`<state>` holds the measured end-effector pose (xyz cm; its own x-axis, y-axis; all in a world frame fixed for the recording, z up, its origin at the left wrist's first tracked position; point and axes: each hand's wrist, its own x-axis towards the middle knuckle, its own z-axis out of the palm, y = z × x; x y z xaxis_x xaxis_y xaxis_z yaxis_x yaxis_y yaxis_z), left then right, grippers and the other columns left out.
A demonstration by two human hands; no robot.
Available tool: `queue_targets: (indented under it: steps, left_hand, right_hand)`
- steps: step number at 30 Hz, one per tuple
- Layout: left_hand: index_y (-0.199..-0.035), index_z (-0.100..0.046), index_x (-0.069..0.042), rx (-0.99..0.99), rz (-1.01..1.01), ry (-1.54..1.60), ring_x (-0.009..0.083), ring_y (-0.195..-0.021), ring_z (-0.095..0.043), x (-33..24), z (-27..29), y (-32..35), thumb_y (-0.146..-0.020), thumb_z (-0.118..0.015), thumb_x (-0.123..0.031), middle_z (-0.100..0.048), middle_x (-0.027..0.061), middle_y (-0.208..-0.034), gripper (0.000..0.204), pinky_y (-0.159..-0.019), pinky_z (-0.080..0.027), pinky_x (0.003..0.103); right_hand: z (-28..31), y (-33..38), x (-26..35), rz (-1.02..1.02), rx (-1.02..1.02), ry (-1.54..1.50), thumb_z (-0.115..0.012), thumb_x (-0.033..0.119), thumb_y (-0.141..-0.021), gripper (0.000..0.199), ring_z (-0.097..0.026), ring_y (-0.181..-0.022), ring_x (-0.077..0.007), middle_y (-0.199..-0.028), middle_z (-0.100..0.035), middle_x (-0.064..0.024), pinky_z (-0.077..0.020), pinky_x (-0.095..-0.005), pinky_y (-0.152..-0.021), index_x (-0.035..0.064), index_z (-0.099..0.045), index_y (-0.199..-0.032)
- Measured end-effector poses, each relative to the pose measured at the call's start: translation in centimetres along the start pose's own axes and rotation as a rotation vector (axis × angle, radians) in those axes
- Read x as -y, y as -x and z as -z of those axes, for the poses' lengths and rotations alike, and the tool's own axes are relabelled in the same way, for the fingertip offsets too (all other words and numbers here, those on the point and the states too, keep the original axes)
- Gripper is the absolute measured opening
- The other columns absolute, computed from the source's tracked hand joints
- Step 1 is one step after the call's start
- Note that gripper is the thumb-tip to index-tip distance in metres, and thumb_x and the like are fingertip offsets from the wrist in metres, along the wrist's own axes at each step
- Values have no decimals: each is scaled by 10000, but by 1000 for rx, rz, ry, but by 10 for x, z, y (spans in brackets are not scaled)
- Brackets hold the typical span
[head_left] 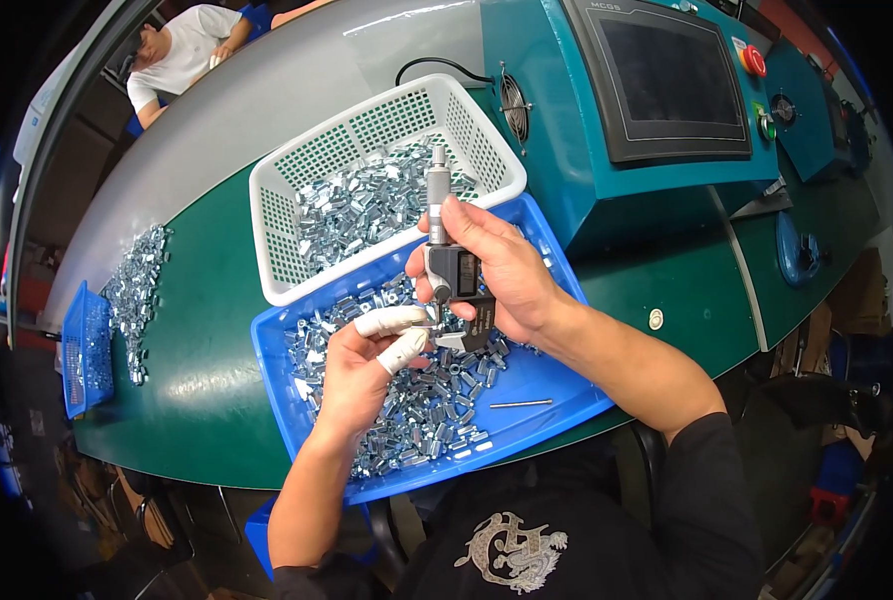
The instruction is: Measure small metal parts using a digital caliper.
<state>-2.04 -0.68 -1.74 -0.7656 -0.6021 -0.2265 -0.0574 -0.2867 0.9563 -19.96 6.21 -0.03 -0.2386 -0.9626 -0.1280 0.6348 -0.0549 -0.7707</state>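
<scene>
My right hand (515, 272) is closed around a digital micrometer (454, 268), its barrel pointing up and away from me, with the thumb on the thimble. Close below its frame, my left hand (360, 368) has white covers on the thumb and forefinger. Those two fingertips pinch a small silvery metal piece (433, 318) at the micrometer's jaws; it resembles the hex nuts beneath, though fingers partly hide it. Under both hands, a blue tray (552, 425) holds many loose long hex nuts (417, 405). A thin metal rod (520, 404) lies in the tray's right part.
Behind the tray, a white perforated basket (267, 225) contains more nuts. A loose pile of nuts (135, 290) and a small blue bin (89, 350) are at left. A teal machine (557, 130) with a screen stands at right. Another person (182, 55) sits far left.
</scene>
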Motion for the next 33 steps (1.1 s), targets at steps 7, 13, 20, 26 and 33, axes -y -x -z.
queue_targets:
  steps: [7, 13, 20, 26, 33]
  left_hand:
    - [-1023, -648, -15, -166, -106, -106, 111, -781, -616, -4, 14, -9, -828, -679, -85, -663, 57, -941, 210, -633, -529, 255]
    - [-1097, -610, 11, -463, -435, -91, 120, -777, -607, -20, 15, -21, -836, -661, -54, -641, 85, -929, 273, -624, -525, 234]
    - [-874, -673, -20, -324, -354, -1237, 251, -702, -575, 5, 13, -14, -701, -729, -97, -585, 105, -763, 197, -645, -473, 353]
    - [-833, -666, -17, -313, -280, -1439, 305, -793, -579, 16, 17, -19, -691, -711, -109, -578, 132, -786, 174, -693, -466, 414]
    - [-784, -654, -31, -232, -490, -1293, 328, -764, -563, 10, 17, -16, -676, -697, -61, -613, 136, -796, 120, -709, -453, 423]
  right_hand:
    - [-2, 1, 2, -21, -20, -35, -355, 433, -987, 441, -642, -668, -143, -850, -625, -114, -411, -196, -379, 40, -473, -1146]
    - [2, 2, 4, -38, -35, -20, -349, 430, -988, 441, -633, -688, -142, -854, -619, -109, -409, -202, -390, 45, -465, -1170]
    - [-1, 1, 3, -39, -33, -1, -354, 431, -987, 439, -632, -692, -143, -845, -617, -104, -417, -203, -394, 47, -464, -1169]
    - [0, 1, 2, -40, -28, -5, -354, 430, -987, 440, -635, -694, -151, -851, -622, -105, -421, -207, -397, 44, -455, -1172]
    - [-2, 2, 4, -39, -39, -4, -358, 429, -987, 438, -634, -693, -147, -842, -622, -105, -416, -202, -393, 44, -458, -1168]
